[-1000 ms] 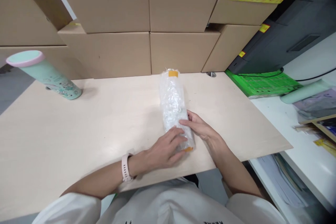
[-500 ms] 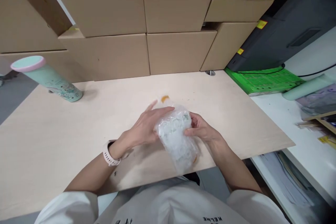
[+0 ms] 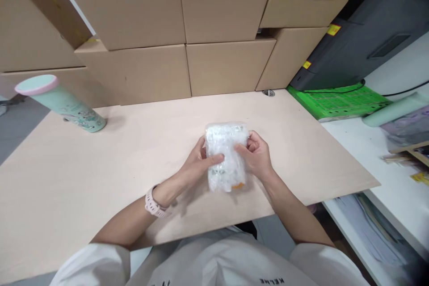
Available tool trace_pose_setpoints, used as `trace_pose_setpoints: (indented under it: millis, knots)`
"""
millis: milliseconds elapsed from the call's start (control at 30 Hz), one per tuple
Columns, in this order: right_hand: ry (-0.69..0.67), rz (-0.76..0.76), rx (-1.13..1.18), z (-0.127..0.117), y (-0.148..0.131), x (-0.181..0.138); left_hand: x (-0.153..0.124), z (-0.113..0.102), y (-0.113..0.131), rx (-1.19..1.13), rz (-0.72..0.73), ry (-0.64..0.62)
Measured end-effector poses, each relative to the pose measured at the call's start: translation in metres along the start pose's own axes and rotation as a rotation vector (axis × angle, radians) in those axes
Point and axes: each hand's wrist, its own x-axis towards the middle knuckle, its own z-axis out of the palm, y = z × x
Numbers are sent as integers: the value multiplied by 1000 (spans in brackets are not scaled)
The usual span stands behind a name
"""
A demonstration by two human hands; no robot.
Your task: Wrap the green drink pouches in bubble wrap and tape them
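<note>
Between my two hands is a whitish package wrapped in clear bubble wrap [image 3: 228,172], roughly rectangular, with an orange patch at its lower edge. What lies inside the wrap cannot be made out. My left hand [image 3: 201,158] grips its left side, thumb across the front and fingers behind. On the right side my right hand [image 3: 256,154] holds it, the thumb pressing the front and the fingers curled at the edge. The package is held just over the pale wooden table [image 3: 150,143]; whether it touches the surface I cannot tell.
A mint-green tumbler [image 3: 77,114] with a pink rim stands at the left. Stacked cardboard boxes [image 3: 144,73] line the table's back edge. To the right are a green plastic crate [image 3: 342,100], a dark grey case [image 3: 365,40] and a white shelf [image 3: 392,165].
The package has been turned more upright and squared toward me, its lower end rising from the table's front edge. My left hand has shifted from its top to its left side.
</note>
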Motion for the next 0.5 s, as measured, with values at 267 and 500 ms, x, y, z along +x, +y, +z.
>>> trace_pose_setpoints:
  millis: [267,500]
  knots:
    - [136,-445,-778,-5,9,3,23,-31,-33,178,-25,164]
    - [-365,-386,-1140,9,29,3,16,-31,-34,1281,428,118]
